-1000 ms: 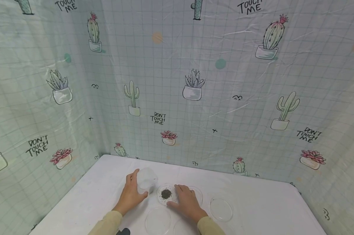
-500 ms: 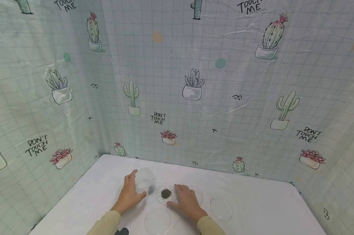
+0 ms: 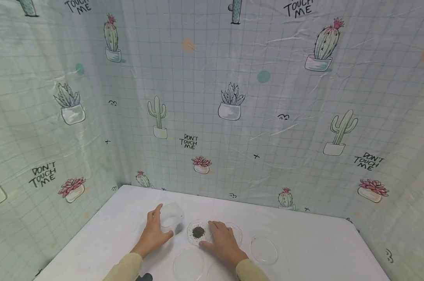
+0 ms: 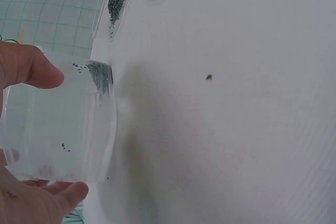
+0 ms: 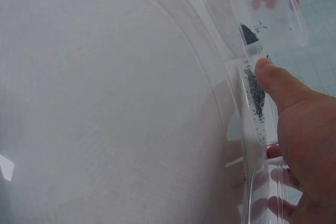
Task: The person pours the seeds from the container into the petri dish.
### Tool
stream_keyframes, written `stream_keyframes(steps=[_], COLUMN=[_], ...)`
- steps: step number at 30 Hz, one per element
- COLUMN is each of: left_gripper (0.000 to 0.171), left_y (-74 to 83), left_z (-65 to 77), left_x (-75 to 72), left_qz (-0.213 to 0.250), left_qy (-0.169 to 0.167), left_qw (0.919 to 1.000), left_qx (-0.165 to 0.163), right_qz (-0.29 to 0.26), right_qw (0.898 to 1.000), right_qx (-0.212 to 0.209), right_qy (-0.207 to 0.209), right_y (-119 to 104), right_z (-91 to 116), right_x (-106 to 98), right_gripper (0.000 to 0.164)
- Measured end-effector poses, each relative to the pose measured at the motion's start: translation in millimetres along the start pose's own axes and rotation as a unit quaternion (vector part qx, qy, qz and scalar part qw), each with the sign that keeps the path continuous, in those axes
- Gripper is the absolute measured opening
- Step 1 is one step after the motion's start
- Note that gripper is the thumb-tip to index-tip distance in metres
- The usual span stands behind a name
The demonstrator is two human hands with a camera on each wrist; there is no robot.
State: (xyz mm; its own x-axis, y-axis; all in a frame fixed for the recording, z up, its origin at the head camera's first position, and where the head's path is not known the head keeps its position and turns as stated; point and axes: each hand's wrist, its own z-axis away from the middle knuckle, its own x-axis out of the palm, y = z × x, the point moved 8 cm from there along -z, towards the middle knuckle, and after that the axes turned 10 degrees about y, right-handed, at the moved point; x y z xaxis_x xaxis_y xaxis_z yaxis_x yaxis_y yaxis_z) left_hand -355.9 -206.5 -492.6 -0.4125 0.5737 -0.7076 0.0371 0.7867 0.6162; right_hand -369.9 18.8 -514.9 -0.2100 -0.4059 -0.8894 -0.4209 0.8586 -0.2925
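My left hand (image 3: 153, 233) grips a clear plastic tub (image 3: 172, 215) at the far left, thumb on the near side and fingers behind. The tub is tilted; dark granules (image 4: 98, 77) gather in its lower corner and a few stick to its wall. To its right, a shallow clear round dish (image 3: 191, 226) bears a heap of dark granules (image 3: 198, 232). My right hand (image 3: 224, 242) holds this dish by its right side, thumb at the near edge and fingers at the far one, as the right wrist view also shows.
More clear round dishes stand about: one behind my right hand (image 3: 237, 233), one in front (image 3: 189, 264), one partly hidden under the right forearm, another dish (image 3: 264, 250) at the right. A dark speck (image 4: 209, 77) lies on the white table (image 3: 324, 249). A patterned curtain (image 3: 212, 97) closes the back.
My left hand has drawn the tub a little to the left, away from the dish, and its tilt has changed slightly. The right hand and the dish have stayed put.
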Motion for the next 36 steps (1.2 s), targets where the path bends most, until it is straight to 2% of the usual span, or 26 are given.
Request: stream_keyframes(steps=[8,13,21,31,36], left_gripper=[0.098,0.099,0.099,0.1,0.099], left_y=[-3.2,1.4,11.7,22.0,24.3], left_z=[-0.7,1.7,4.2,9.7,12.7], left_x=[2.6,-1.7,-11.2,-17.0,-21.2], left_qz=[0.002,0.014,-0.01,-0.037,-0.046], left_qy=[-0.007,0.009,0.045,0.042,0.054], left_qw=[0.9998,0.9988,0.9955,0.9936,0.9909], left_qx=[0.017,0.045,0.083,0.098,0.114], right_qz=[-0.006,0.005,0.011,0.013,0.013], right_qw=[1.0,1.0,1.0,1.0,1.0], right_qx=[0.0,-0.002,-0.004,-0.008,-0.006], right_qy=[-0.004,-0.001,0.002,0.008,0.005], right_y=[1,1,1,2,2], right_z=[0,1,0,-1,0], right_x=[3,2,2,4,3], right_gripper=[0.081,0.081,0.082,0.082,0.082])
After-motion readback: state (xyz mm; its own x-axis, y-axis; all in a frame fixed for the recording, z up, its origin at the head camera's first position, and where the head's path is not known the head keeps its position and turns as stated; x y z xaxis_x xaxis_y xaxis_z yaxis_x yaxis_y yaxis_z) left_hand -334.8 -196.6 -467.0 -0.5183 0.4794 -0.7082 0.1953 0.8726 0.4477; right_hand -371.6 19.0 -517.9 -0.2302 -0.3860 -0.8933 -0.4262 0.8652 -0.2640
